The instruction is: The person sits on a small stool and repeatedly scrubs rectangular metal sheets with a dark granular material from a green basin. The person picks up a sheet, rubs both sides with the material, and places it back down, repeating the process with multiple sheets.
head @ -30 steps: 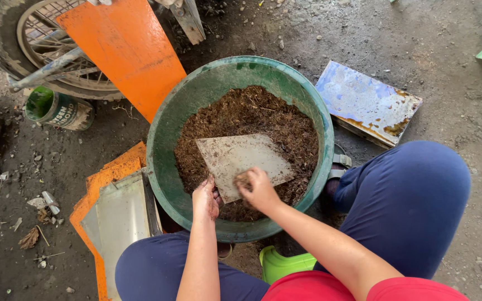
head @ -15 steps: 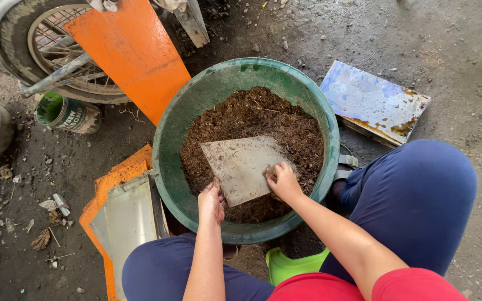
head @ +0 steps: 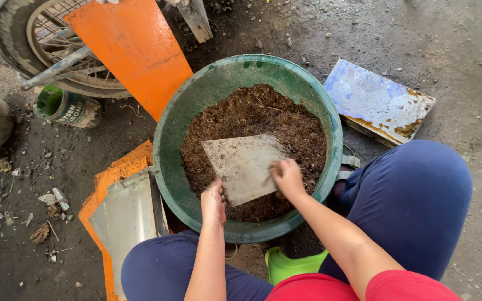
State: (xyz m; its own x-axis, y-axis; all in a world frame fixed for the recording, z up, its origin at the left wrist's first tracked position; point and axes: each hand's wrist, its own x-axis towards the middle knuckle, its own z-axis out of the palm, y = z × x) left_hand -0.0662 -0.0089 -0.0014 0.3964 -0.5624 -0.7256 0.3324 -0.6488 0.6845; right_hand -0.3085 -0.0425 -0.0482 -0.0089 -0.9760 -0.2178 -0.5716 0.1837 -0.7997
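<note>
Grey, dirt-smeared flat sheet (head: 245, 166) lies on brown fibrous material (head: 258, 120) inside a round green basin (head: 174, 142), seen in the head view. Left hand (head: 213, 200) grips the sheet's near-left corner, fingers curled closed over the edge. Right hand (head: 288, 177) is closed on the sheet's right edge, knuckles up; its fingertips are hidden beneath the hand, so the exact grip cannot be told. Both hands lie just inside the basin's near rim, between the person's blue-clad knees. Orange board (head: 132, 50) leans against a wheel (head: 26, 47) beyond the basin; a rusted blue plate (head: 377, 100) lies on the ground near the basin's rim. Basin's near rim is partly hidden by the forearms.
</note>
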